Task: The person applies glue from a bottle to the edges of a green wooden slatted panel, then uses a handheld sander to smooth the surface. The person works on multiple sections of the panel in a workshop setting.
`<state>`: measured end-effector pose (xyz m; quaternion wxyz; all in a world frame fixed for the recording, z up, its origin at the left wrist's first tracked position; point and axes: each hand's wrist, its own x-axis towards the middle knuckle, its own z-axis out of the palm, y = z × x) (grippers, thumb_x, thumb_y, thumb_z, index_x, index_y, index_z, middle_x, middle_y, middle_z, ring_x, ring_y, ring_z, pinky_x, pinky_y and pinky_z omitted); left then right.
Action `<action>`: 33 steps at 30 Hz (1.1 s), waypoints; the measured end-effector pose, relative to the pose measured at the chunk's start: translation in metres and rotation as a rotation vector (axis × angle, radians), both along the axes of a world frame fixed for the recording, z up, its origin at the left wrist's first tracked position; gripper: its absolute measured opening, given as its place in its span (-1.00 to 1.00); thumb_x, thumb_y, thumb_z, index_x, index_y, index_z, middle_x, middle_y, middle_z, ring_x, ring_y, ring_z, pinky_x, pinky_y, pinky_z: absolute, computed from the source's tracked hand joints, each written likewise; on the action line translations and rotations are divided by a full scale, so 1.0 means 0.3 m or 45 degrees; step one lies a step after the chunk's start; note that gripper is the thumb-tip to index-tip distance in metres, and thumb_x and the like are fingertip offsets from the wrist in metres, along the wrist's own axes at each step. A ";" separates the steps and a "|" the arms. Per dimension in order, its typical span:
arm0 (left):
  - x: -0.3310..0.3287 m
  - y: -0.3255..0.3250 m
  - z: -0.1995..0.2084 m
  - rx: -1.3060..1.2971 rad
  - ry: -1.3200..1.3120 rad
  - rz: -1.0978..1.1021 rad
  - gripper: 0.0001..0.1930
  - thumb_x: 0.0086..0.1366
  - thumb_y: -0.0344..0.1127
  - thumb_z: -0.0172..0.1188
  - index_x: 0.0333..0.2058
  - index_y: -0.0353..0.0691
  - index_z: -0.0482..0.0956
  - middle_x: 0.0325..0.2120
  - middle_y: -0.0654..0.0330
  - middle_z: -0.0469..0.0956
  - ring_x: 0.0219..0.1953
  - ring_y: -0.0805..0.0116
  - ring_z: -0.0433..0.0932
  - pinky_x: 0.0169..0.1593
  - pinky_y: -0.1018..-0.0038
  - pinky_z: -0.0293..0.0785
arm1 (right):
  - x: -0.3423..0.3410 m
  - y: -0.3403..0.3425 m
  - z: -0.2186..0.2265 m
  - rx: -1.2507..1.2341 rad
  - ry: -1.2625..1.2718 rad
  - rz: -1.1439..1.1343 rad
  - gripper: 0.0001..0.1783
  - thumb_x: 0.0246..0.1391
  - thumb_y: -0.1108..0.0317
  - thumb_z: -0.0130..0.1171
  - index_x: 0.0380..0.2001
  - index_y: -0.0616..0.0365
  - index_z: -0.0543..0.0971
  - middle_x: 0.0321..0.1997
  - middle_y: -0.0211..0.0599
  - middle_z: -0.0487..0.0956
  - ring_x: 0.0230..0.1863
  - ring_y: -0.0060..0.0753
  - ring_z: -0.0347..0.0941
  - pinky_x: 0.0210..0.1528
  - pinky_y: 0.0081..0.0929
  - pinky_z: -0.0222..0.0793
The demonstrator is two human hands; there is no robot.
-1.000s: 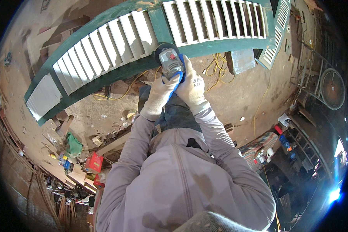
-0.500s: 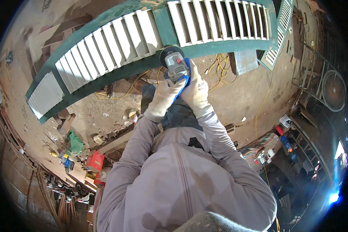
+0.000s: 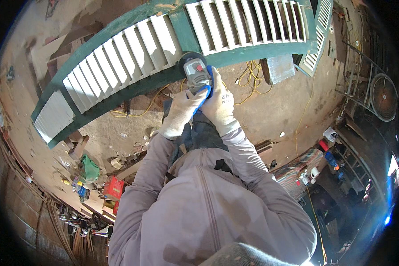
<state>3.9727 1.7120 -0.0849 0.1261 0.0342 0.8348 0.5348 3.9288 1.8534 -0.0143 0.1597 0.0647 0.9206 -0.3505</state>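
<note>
Both my gloved hands are wrapped round an angle grinder [image 3: 197,74] with a grey head, a red button and a blue body. My left hand [image 3: 181,111] closes on it from the left side, my right hand [image 3: 218,99] from the right. The grinder's dark round disc [image 3: 187,57] is at the near edge of a green louvred shutter [image 3: 142,84], close to the crossbar; whether it touches the wood I cannot tell. White slats [image 3: 103,66] fill the shutter's panels on both sides of that crossbar.
A second louvred panel [image 3: 317,40] stands at the far right. Yellow cable [image 3: 251,82] lies coiled on the floor near a grey board [image 3: 280,69]. A red box [image 3: 113,188] and green cloth [image 3: 90,170] are at the left; a round wire-guarded fan [image 3: 383,97] is at the right.
The grinder and both hands have shifted slightly left along the shutter's near edge. My grip on the grinder looks the same.
</note>
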 end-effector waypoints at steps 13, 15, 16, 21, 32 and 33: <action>-0.052 0.045 0.160 0.439 -0.875 0.270 -0.46 0.26 0.14 0.39 -0.37 -0.37 0.68 -0.58 0.01 0.62 -0.48 0.22 0.64 -0.32 0.32 0.50 | 0.050 0.028 0.003 -0.026 -0.065 -0.064 -0.10 0.07 0.08 0.32 0.42 0.16 0.24 0.16 0.15 0.58 0.04 0.18 0.62 0.05 -0.09 0.55; 0.013 0.088 0.123 0.262 -0.793 0.310 -0.47 0.28 0.14 0.37 -0.31 -0.37 0.68 -0.49 -0.03 0.67 -0.42 0.13 0.68 -0.31 0.32 0.52 | 0.081 0.058 0.021 -0.027 -0.081 -0.073 -0.10 0.08 0.06 0.32 0.42 0.15 0.25 0.20 0.17 0.56 0.06 0.18 0.61 0.07 -0.09 0.55; 0.034 0.082 0.118 0.170 -0.777 0.237 -0.49 0.28 0.11 0.39 -0.28 -0.35 0.67 -0.48 -0.02 0.67 -0.41 0.15 0.68 -0.31 0.33 0.53 | 0.088 0.068 0.025 -0.003 -0.123 -0.052 -0.11 0.09 0.08 0.31 0.42 0.14 0.24 0.17 0.16 0.57 0.04 0.20 0.62 0.06 -0.07 0.54; 0.036 0.073 0.140 0.373 -0.502 0.348 -0.50 0.20 0.11 0.47 -0.45 -0.31 0.65 -0.64 0.13 0.58 -0.53 0.47 0.54 -0.43 0.42 0.43 | 0.091 0.048 -0.017 0.051 -0.029 0.064 -0.09 0.10 0.08 0.29 0.45 0.10 0.20 0.07 0.23 0.59 -0.03 0.22 0.63 0.00 -0.02 0.55; 0.012 0.109 0.137 0.303 -1.124 0.359 -0.43 0.22 0.21 0.41 -0.38 -0.33 0.71 -0.55 0.15 0.63 -0.45 0.44 0.55 -0.35 0.34 0.46 | 0.079 0.087 0.001 0.018 -0.086 0.025 -0.18 0.12 0.12 0.25 0.41 0.13 0.27 0.07 0.16 0.63 0.00 0.18 0.63 0.02 -0.08 0.55; -0.002 0.090 0.160 0.396 -0.958 0.390 -0.44 0.23 0.20 0.40 -0.40 -0.34 0.72 -0.58 0.17 0.62 -0.47 0.48 0.53 -0.36 0.36 0.45 | 0.074 0.062 -0.022 0.087 -0.028 0.062 -0.17 0.12 0.14 0.23 0.43 0.11 0.24 0.02 0.17 0.64 -0.03 0.21 0.64 0.00 -0.06 0.55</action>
